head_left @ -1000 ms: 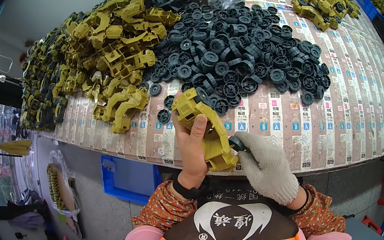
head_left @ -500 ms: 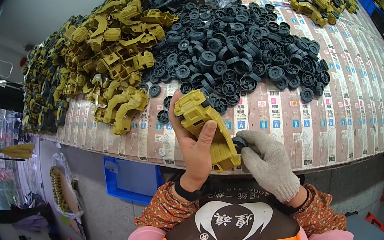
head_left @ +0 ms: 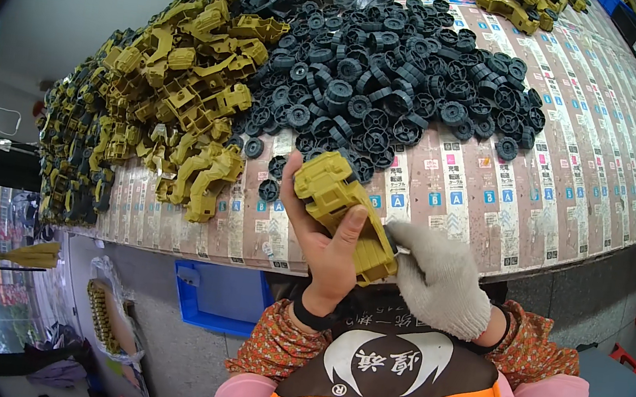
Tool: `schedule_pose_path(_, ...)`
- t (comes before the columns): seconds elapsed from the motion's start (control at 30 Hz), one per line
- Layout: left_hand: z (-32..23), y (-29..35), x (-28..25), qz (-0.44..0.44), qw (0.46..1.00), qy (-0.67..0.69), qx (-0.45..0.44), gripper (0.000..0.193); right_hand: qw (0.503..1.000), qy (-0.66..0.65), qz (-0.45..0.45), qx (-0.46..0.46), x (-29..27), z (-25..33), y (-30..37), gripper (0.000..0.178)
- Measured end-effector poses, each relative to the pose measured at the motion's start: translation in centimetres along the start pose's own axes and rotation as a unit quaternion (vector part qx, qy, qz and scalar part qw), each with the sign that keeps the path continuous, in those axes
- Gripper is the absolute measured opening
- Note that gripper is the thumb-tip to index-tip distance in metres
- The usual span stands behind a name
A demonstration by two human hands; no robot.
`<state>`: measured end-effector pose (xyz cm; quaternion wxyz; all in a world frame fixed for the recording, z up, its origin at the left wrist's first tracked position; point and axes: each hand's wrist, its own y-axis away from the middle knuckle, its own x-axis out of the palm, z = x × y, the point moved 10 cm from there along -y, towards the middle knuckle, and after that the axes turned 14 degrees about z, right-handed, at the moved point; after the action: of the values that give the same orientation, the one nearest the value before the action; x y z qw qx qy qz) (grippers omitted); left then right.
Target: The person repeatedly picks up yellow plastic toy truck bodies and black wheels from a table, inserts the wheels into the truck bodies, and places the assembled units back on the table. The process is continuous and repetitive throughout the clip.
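Observation:
My bare left hand (head_left: 330, 260) is wrapped round a yellow plastic toy truck (head_left: 339, 193), thumb across its side. The truck is tilted, its cab end away from me and its rear end toward me. My right hand (head_left: 443, 283), in a white knitted glove, is closed against the truck's right side near the rear. A dark toy wheel (head_left: 390, 239) is pinched there, mostly hidden by the gloved fingers. Just beyond the truck lies a big heap of loose dark wheels (head_left: 382, 78) on the table.
Left of the wheels are piled yellow truck bodies (head_left: 187, 93), with truck pieces with dark wheels (head_left: 76, 143) farther left. More yellow toys (head_left: 520, 4) lie at the far right of the patterned table (head_left: 570, 175). A blue bin (head_left: 210, 317) stands below the front edge.
My gloved right hand has turned and pressed closer to the truck's side, and the wheel in its fingers is now mostly covered. My left hand still holds the truck in nearly the same place.

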<state>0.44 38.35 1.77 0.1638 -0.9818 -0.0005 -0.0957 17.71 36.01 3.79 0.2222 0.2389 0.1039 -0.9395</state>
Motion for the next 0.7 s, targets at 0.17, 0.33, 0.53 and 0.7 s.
schedule_pose_path(0.17,-0.8,0.6,1.2,0.044,0.996,-0.063,0.052,0.101,0.999,-0.030,0.011,-0.010,0.9,-0.6,0.4,0.040)
schedule_pose_path(0.33,-2.6,1.3,3.5,0.100,0.978,-0.136,0.125,0.103,0.992,-0.056,0.096,0.055,0.7,-1.0,-0.4,0.042)
schedule_pose_path(0.53,1.1,-0.8,0.5,-0.050,0.998,0.045,-0.015,0.090,0.991,0.077,0.103,0.046,-0.1,2.2,-2.2,0.063)
schedule_pose_path(0.7,2.0,-2.8,2.2,0.034,0.972,0.221,-0.078,0.095,0.993,0.005,0.081,0.081,-3.7,-1.1,-4.4,0.068)
